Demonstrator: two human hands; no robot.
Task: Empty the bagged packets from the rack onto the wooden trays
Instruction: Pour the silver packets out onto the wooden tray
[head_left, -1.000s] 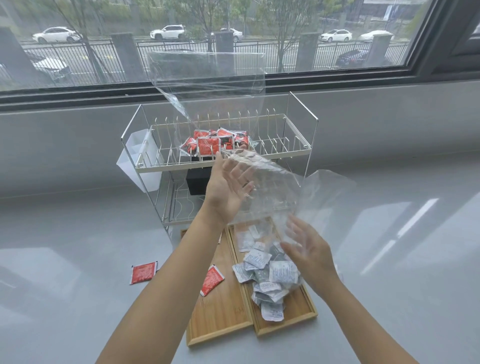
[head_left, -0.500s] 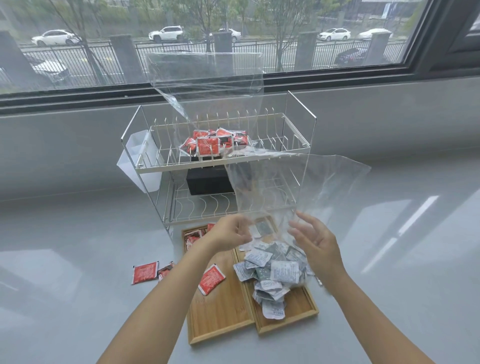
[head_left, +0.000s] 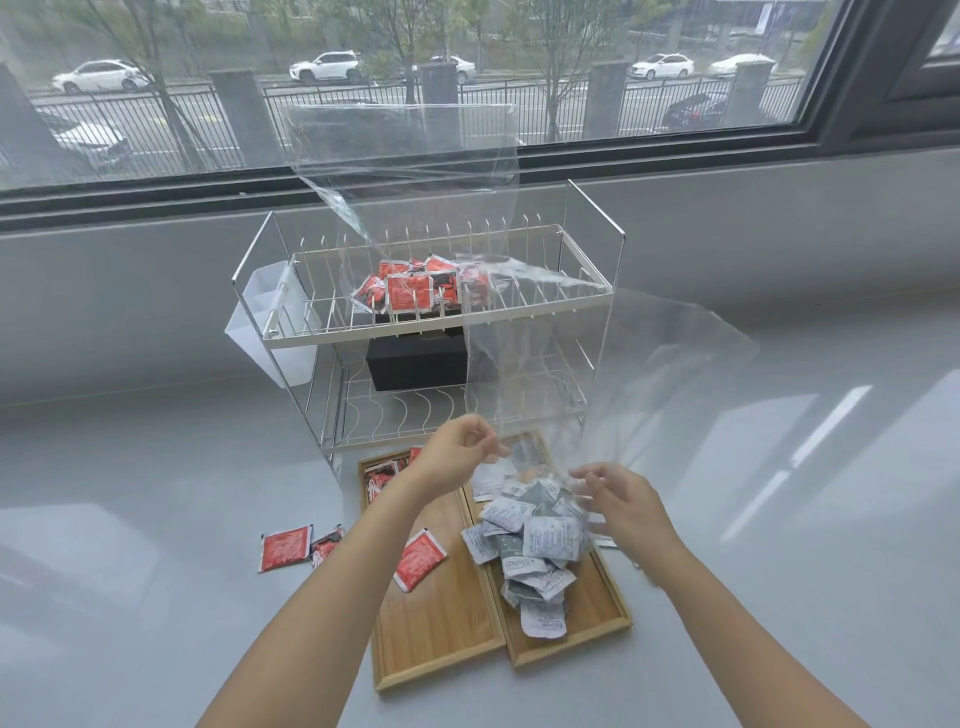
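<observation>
Over the right wooden tray (head_left: 602, 613) I hold an upturned clear plastic bag (head_left: 597, 374) by its lower edge. My left hand (head_left: 457, 454) pinches the left side of that edge. My right hand (head_left: 626, 506) grips the right side, just above a pile of silver packets (head_left: 530, 540) lying on that tray. A few red packets (head_left: 418, 558) lie on the left wooden tray (head_left: 436, 639). A second clear bag (head_left: 405, 150) with red packets (head_left: 410, 291) inside sits on the top shelf of the wire rack (head_left: 576, 306).
A black box (head_left: 415, 361) stands on the rack's lower shelf and a white holder (head_left: 270, 322) hangs on its left side. Two red packets (head_left: 283, 545) lie on the grey counter, left of the trays. A window ledge runs behind the rack.
My left hand came down from the top shelf to the bag's lower edge. The bag now stands taller and emptier, and the silver pile on the right tray has spread.
</observation>
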